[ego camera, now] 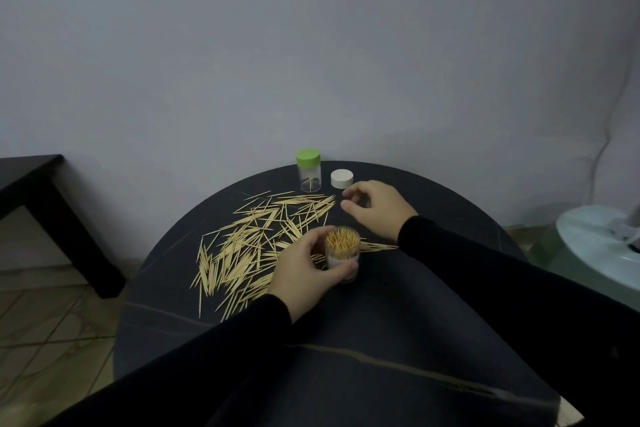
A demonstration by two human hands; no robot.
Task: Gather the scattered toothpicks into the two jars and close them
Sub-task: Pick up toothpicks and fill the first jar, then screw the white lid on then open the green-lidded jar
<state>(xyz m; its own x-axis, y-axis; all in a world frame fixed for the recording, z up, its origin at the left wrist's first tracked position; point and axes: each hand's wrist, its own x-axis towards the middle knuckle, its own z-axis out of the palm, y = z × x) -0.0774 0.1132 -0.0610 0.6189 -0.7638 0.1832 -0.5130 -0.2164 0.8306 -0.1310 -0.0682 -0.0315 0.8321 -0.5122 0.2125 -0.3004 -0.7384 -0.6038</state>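
Holding the open jar (343,255) upright with your left hand (304,270), you have that grip curled round its clear wall, thumb on the near side and fingers on the far side; the jar looks packed to the rim with toothpicks standing on end. Your right hand (375,210) hovers beyond it, its grip loosely curled with thumb and fingers apart and nothing visibly between them, just short of the white lid (341,178). I judge this jar to be full and the step in hand to be capping it: the next move calls for you to reach a little past your right grip, take the white lid, bring it back over the jar and seat it squarely while your left grip keeps the jar from tipping. The second jar (309,172), capped in green, stands just left of the white lid and holds only a few sticks, so it will need opening. Most of the work remains: the scattered toothpicks (249,246) lie in a wide heap left of and beyond your left grip, a few also running under your right wrist. The bench (398,305) is round and dark with faint pale streaks. Behind it is a plain grey wall; a dark low table (52,211) stands off to the left over tiled floor, and a pale fan base (599,246) sits to the right.
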